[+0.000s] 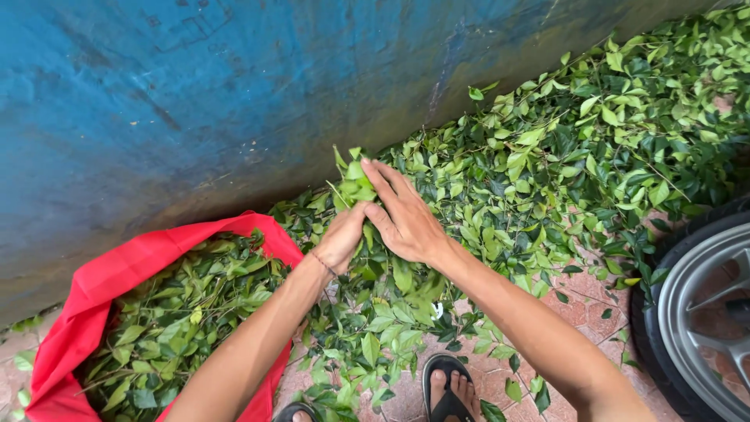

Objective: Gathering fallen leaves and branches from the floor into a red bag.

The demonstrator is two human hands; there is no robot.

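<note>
Head view: outdoor spot, reddish paving point(582, 301) underfoot, worn blue wall point(195, 101) beyond hands. Leafy green cuttings point(594, 133) heaped along wall base, spreading right of hands. Leaf bunch point(351, 181) fresh, bright green, tips upright. Left hand point(341, 237) clenched round bunch base; right hand point(402, 212) flat, fingers extended, pressing its side. Red sack point(105, 281) of leaves lower left of left hand. Wheel point(699, 312) far right. Sandalled foot point(449, 391) below.

Soft, even daylight is covering the scene; no hard shadows are showing. The leaf pile point(547, 156) is reading bright and sharp. Faint sheen is lying on the blue wall point(195, 101). Wide-angle distortion is bending the edges, and the wheel point(703, 312) is sitting slightly dimmer.
</note>
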